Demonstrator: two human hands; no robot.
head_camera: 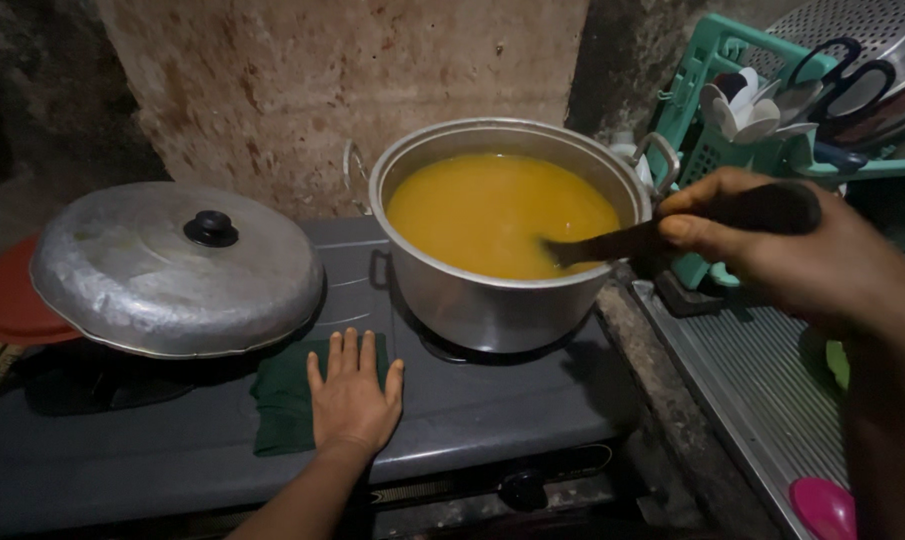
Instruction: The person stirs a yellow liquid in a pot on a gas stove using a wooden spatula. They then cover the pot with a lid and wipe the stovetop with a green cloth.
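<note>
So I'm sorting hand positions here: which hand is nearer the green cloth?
Left. The left hand lies flat on the green cloth; the right hand is off beside the pot, holding a dark ladle.

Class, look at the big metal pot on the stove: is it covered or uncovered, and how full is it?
Uncovered and nearly full. The pot has no lid; yellow liquid sits close below its rim.
</note>
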